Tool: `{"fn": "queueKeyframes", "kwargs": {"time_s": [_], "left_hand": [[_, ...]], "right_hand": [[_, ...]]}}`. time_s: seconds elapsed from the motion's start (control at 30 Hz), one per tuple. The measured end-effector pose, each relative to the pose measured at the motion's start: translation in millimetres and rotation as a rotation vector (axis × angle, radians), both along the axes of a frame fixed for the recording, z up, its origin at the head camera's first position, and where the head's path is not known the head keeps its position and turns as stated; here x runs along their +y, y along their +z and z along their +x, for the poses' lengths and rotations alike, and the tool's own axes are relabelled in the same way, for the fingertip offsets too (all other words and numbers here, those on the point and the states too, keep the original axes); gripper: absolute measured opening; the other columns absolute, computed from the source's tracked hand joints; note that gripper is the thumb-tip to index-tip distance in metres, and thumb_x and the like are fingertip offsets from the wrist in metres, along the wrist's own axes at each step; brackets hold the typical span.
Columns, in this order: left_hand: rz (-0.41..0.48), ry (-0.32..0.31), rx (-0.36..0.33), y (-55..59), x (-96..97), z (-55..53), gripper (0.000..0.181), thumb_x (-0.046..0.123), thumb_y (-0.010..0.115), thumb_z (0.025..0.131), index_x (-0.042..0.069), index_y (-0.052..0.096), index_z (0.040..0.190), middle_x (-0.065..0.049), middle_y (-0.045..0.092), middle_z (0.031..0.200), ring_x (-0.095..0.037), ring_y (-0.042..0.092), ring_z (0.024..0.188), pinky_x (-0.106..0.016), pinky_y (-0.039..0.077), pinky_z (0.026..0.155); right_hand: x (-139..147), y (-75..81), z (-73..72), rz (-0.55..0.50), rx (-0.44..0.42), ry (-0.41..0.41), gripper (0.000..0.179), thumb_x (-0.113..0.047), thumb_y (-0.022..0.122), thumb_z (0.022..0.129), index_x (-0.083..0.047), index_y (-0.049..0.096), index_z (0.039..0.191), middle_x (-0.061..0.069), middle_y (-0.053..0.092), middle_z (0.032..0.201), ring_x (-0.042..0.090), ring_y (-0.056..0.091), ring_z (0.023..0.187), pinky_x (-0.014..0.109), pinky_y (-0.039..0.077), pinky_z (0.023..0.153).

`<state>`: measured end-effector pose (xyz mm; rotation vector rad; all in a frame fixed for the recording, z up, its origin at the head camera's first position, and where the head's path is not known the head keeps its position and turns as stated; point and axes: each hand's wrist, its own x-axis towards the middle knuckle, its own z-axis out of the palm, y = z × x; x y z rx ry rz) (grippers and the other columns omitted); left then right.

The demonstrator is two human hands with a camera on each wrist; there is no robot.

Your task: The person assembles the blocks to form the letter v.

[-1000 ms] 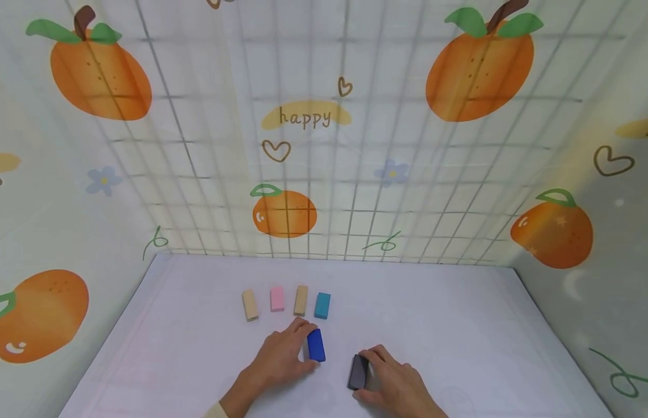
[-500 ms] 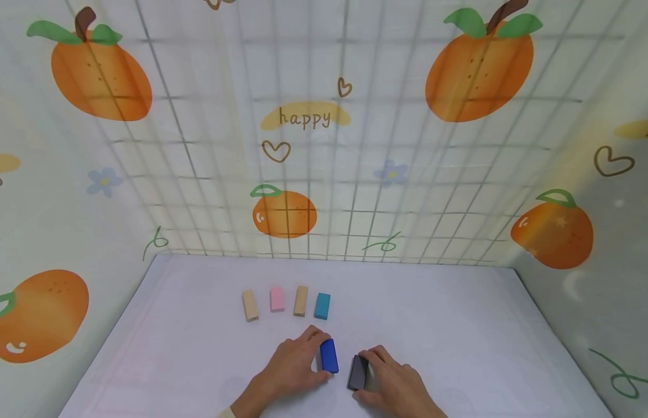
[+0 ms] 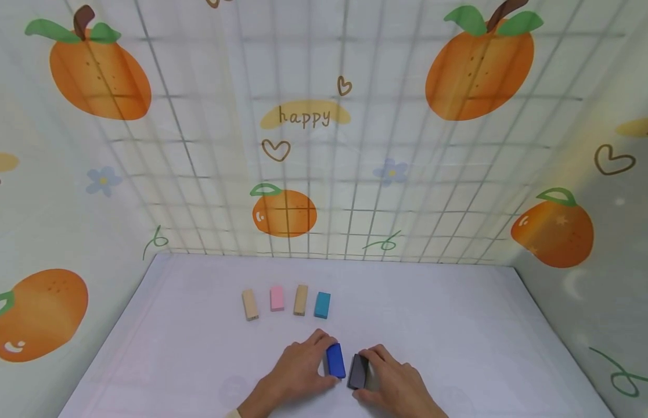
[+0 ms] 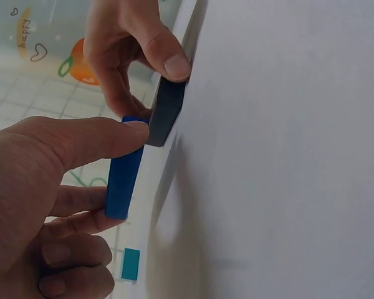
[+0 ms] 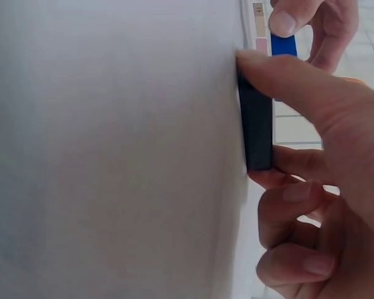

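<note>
Blue block (image 3: 335, 361): left hand (image 3: 301, 370) pinches it, right hand (image 3: 395, 380) pinches dark block (image 3: 357, 372) (backdrop (image 3: 305, 117): "happy").

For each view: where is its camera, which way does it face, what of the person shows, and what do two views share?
Head: on the head, facing forward and down at the table; left hand and right hand show.
Left wrist: on that wrist, facing the blue block; left hand near, right hand beyond.
Right wrist: likewise, facing the dark block; right hand near, left beyond.
Both wrist views share both blocks.
</note>
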<state>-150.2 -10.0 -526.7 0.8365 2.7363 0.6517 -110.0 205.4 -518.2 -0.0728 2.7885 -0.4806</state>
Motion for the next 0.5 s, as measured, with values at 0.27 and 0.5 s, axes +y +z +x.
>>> {"fn": "queueKeyframes", "kwargs": {"time_s": [0.27,0.5], "left_hand": [[-0.005,0.005,-0.041,-1.4,5.9,3.1,0.067,0.050,0.080,0.083,0.027,0.055,0.140,0.010,0.051,0.136,-0.009,0.056,0.096,-0.042,0.052,0.090],[-0.001,-0.002,-0.021,-2.1,6.9,4.1,0.066,0.049,0.081,0.082,0.026,0.055,0.138,0.009,0.051,0.133,-0.008,0.055,0.093,-0.038,0.052,0.087]], "right_hand": [[0.8,-0.2,0.6,-0.007,0.020,0.020,0.071,-0.046,0.090,0.071,-0.014,0.063,0.129,0.005,0.058,0.120,0.020,0.055,0.077,0.058,0.053,0.081],[2.0,-0.4,1.1,-0.011,0.041,0.039,0.071,-0.046,0.090,0.072,-0.013,0.063,0.128,0.004,0.058,0.119,0.019,0.054,0.076,0.056,0.053,0.079]]}}
